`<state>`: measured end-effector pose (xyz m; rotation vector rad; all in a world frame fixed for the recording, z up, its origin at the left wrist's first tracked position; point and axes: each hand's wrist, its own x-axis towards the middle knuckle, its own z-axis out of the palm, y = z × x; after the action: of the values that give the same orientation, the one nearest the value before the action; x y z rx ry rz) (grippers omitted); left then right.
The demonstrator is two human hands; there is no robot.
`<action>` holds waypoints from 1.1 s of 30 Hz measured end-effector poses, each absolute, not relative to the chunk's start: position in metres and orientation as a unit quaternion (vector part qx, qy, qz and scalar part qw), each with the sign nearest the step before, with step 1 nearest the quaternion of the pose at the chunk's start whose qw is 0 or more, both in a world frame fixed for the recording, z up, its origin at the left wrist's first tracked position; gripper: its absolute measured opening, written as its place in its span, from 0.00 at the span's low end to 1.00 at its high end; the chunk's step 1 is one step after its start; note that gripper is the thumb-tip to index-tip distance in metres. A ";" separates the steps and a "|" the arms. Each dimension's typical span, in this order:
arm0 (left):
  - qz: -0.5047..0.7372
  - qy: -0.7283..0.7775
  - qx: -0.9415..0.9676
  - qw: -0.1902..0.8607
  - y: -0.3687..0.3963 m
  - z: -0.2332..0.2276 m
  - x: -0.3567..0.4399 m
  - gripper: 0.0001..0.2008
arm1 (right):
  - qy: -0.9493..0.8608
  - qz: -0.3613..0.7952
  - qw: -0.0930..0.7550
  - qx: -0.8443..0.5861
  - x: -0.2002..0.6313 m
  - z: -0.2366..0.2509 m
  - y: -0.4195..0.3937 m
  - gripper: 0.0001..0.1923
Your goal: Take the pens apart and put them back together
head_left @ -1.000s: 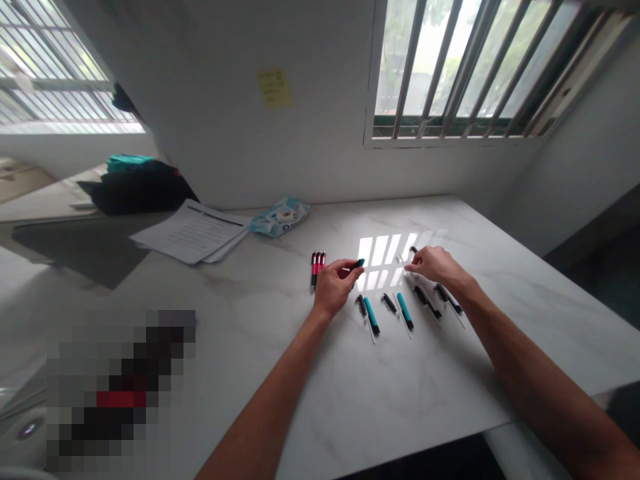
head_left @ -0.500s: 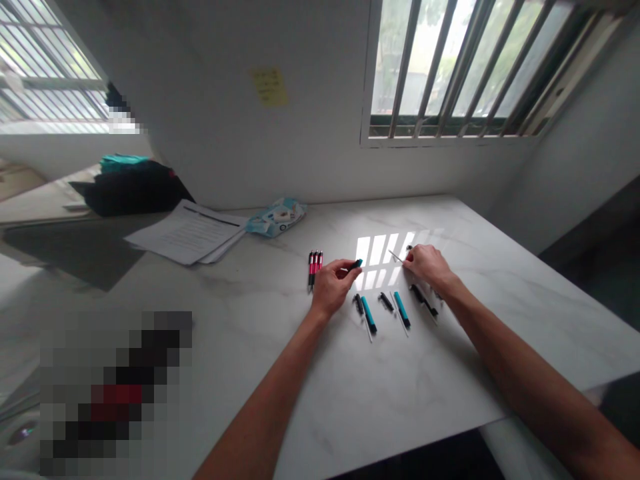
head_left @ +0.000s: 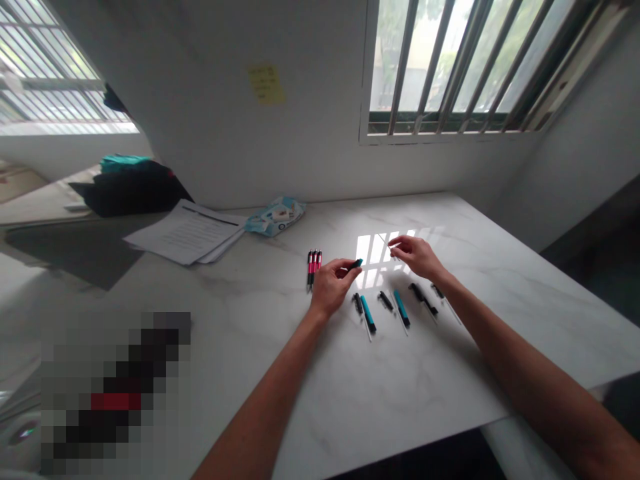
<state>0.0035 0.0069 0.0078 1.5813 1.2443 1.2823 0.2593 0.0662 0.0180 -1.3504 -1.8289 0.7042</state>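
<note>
Left hand (head_left: pixel 330 287) grips pen barrel (head_left: pixel 357 264) slanting rightward, right hand (head_left: pixel 417 257) pinches refill (head_left: pixel 384 241) slanting leftward

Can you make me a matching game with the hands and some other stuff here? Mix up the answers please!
Things:
1. Sticky note
2. Left hand
3. Red-and-black pens
4. Right hand

Where or how:
A. With a thin stick at its fingertips
B. Lying side by side on the tabletop
C. Up on the wall
D. Holding a teal-and-black piece

Right pairs: 1-C, 2-D, 3-B, 4-A.
</note>
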 end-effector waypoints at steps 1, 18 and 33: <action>0.498 0.484 0.618 0.369 0.007 0.008 0.004 0.15 | -0.699 0.328 0.411 -0.485 0.255 0.018 0.065 0.20; 0.485 0.463 0.651 0.355 -0.002 0.015 0.010 0.10 | -0.625 0.469 0.505 -0.368 0.211 0.030 0.034 0.20; 0.538 0.459 0.583 0.398 0.015 0.006 -0.001 0.16 | -0.759 0.047 0.191 -0.621 0.260 0.003 0.067 0.12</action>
<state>-0.0010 0.0150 0.0057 1.4770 1.1629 1.3631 0.2602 0.0675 0.0027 -1.7441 -2.1326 0.1323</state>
